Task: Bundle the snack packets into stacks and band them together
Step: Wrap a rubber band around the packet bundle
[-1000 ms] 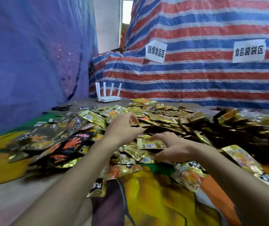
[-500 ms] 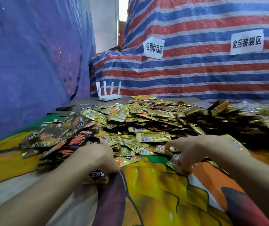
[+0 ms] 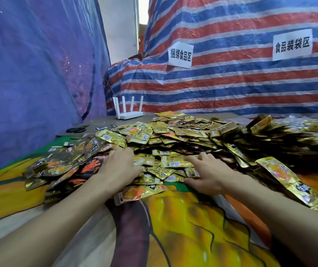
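We noted left hand [image 3: 118, 168] flat on the heap of gold snack packets [image 3: 173, 135], fingers loose, right hand [image 3: 209, 175] spread beside it, neither grasping anything

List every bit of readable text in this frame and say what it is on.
"捆绑食品区": left paper sign on the striped tarp.
"食品装袋区": right paper sign on the same tarp.
Print and barcode labels on the snack packets: too small and blurred to read.
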{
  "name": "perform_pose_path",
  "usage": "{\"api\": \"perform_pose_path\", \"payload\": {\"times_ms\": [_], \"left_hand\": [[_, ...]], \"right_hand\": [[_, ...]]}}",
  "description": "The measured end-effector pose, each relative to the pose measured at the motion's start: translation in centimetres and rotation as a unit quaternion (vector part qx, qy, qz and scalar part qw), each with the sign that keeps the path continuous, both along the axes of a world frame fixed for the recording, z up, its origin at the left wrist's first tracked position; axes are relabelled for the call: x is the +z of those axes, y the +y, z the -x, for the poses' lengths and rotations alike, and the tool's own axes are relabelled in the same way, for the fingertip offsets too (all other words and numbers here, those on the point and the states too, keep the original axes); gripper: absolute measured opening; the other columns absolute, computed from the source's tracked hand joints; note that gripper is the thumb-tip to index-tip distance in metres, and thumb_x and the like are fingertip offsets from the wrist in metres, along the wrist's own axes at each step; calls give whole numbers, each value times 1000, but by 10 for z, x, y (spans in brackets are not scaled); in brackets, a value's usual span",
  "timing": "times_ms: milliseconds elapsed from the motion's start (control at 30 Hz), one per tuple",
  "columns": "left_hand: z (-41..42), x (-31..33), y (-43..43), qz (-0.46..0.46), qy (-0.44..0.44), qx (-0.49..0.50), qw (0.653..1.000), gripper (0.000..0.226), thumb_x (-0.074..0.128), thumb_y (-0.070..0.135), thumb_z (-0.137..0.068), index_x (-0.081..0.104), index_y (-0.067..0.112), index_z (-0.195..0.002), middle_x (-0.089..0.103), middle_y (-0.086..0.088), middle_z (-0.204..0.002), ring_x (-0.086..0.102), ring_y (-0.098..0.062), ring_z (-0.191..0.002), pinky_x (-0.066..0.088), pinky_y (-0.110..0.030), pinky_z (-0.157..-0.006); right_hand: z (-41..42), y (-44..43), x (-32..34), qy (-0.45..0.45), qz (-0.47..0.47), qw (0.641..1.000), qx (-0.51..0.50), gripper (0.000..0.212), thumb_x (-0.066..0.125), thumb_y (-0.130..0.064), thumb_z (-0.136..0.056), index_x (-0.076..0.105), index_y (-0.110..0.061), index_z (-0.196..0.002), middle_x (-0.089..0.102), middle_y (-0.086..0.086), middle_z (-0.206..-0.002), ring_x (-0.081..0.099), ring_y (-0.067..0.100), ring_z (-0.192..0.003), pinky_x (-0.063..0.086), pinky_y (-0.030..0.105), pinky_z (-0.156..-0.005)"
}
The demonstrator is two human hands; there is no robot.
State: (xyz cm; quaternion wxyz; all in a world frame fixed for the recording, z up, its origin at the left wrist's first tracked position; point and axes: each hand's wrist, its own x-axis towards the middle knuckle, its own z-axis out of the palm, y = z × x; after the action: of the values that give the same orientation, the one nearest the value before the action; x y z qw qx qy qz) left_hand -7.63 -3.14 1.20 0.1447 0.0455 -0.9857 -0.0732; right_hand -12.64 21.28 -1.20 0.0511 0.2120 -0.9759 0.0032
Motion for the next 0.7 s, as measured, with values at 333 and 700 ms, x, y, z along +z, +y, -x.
{"api": "perform_pose_path", "payload": {"times_ms": [333,700], "left_hand": [[48,-5,-1,115,-171,-50,977,37,62,33,-83,42,17,-110,50,-5,-108,47,-26,-102,40,-39,-80],[38,-7,0,2,55,-37,998,38,52,1,-85,63,19,-117,67,-9,-110,60,-34,-108,50,-41,-83]], "right_hand": [[25,-8,4,-61,-33,998,10,84,60,-46,-92,17,-25,-161,26,5,-165,25,31,-148,29,57,-114],[19,-21,6,108,151,983,3,12,54,-26,-99,66,-30,-101,60,-4,-105,58,23,-104,38,33,-66]]}}
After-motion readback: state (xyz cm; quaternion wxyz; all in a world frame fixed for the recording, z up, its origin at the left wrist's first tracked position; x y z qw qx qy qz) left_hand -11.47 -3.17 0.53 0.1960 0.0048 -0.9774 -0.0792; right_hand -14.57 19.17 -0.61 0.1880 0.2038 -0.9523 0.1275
